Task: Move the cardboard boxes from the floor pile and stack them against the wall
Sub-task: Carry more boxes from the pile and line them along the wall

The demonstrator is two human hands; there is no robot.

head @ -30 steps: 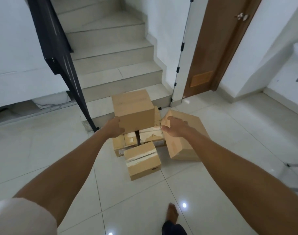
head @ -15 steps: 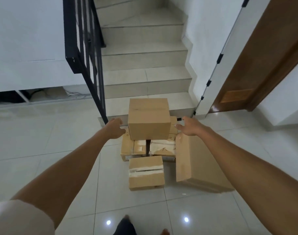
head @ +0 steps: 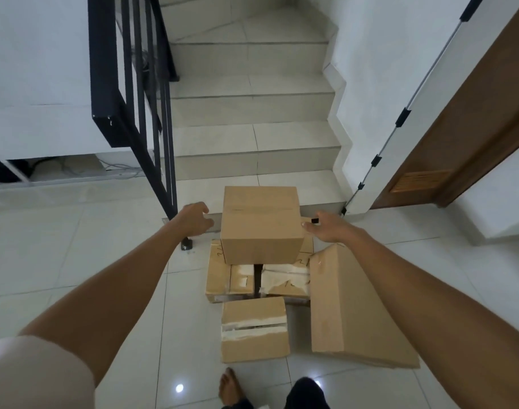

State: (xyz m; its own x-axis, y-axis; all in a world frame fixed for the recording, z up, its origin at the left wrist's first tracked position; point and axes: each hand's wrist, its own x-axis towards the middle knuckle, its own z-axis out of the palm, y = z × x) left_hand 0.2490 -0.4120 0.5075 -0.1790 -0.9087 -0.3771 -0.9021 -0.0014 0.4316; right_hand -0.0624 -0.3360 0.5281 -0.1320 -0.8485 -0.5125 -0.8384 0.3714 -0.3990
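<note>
The top cardboard box (head: 261, 225) sits between the open left hand (head: 195, 221) and open right hand (head: 329, 228), which should clamp opposite sides evenly before lifting.

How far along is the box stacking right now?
Done: nothing that shows; no box stands stacked against a wall in this view. In hand: the left hand and right hand reach either side of the top box, fingers not yet gripping it. Left: that box, the left lower box, the right lower box, the small taped box and the large box.
</note>
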